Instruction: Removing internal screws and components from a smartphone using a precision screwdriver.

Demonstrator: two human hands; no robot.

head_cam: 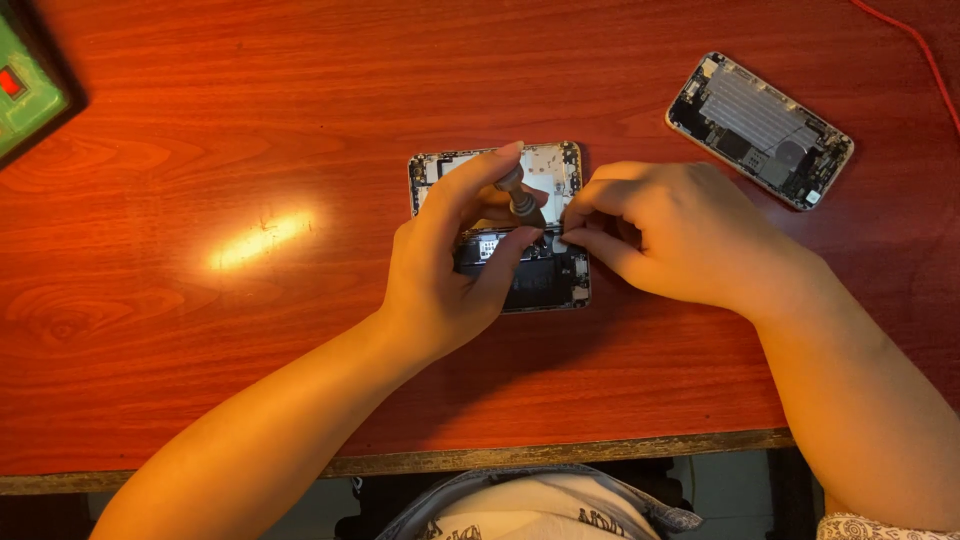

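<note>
Here, the left hand [450,265] grips a small screwdriver [520,200] upright over the opened phone [500,225] at table [200,330] centre; the right hand [670,235] pinches the phone's right edge. Another opened phone [760,130] lies far right, well apart.

Hidden and cut off at your bench

Your left hand [450,270] covers the middle of the opened phone [500,225], and the tip of the small screwdriver [521,202] is lost behind your fingers. You see only a corner of the green box [22,88] at the left edge; the red cable [915,40] runs off the right.
</note>
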